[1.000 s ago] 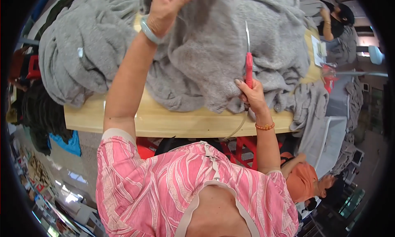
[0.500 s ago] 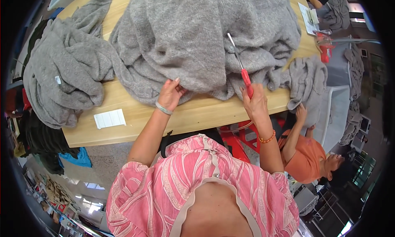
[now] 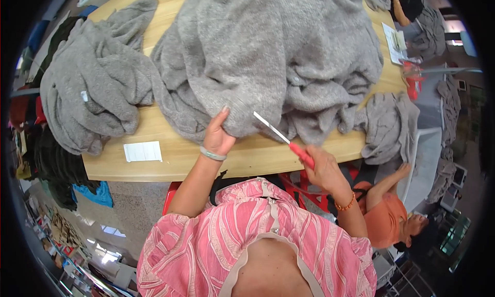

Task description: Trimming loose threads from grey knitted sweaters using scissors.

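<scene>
A big heap of grey knitted fabric [image 3: 237,44] covers the middle of the table, its near edge rising in a rounded fold. My left hand [image 3: 218,134] pinches that edge, thumb on top and the other fingers hidden underneath. In my right hand [image 3: 326,168] is a red-handled tool [image 3: 299,152] with a slim metal shaft. The shaft points up and left, its tip over the near fold, close to my left thumb. Whether the tip touches the knit I cannot tell.
Another grey knit pile [image 3: 98,85] lies at the left beside a white paper slip [image 3: 143,151]. A smaller grey piece [image 3: 389,127] hangs at the right end of the wooden table [image 3: 191,168]. A person in orange [image 3: 384,219] is close by on the right, near a pale bin [image 3: 423,158].
My right hand has come down, swinging the tool's tip left and nearer to me, toward my left hand. My left thumb now reaches further onto the fold. The co-worker's hand has left the hanging grey piece.
</scene>
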`<control>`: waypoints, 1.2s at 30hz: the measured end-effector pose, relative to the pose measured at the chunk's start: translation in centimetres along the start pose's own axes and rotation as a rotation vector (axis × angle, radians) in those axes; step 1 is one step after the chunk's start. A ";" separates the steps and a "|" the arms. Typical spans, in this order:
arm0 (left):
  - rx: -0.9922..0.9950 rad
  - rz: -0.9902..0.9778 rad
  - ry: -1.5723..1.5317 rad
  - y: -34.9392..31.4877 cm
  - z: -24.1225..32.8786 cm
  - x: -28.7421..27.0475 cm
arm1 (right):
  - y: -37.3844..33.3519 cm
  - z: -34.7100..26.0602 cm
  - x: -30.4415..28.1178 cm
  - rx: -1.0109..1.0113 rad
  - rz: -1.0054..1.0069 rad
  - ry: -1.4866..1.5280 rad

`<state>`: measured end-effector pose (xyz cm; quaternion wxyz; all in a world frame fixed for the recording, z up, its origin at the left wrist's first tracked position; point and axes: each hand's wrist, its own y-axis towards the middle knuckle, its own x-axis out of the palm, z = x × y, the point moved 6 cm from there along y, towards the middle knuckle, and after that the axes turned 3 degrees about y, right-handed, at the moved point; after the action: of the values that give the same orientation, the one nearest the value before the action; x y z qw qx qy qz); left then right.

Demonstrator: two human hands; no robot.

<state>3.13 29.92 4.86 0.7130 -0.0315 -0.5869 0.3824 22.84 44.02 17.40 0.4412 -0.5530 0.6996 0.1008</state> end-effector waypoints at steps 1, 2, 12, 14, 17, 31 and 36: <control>0.077 0.073 -0.020 1.1 -0.3 -2.3 | 0.0 -0.8 0.2 0.007 -0.081 -0.003; 0.096 0.078 -0.018 1.3 0.0 -2.4 | -0.3 -1.3 0.5 0.016 -0.166 -0.005; 0.235 0.070 0.486 -0.2 -0.8 1.0 | 2.4 -2.0 -0.4 -0.108 0.128 0.108; 0.201 -0.025 0.562 -1.7 -1.9 3.1 | 4.2 -3.6 -1.1 -0.258 0.249 0.219; 0.083 -0.143 0.293 -2.9 -2.9 7.0 | 6.4 -4.8 -1.0 -0.366 0.326 0.290; 0.355 0.020 0.157 2.5 3.0 8.7 | 8.9 -0.7 -1.4 -0.147 0.079 0.720; 0.170 -0.196 0.115 4.1 0.7 8.6 | 8.7 1.3 -1.5 -0.048 0.052 0.567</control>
<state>0.66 37.50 10.03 0.7793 0.0646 -0.5110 0.3570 16.02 49.02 14.74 0.2122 -0.5512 0.8063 -0.0300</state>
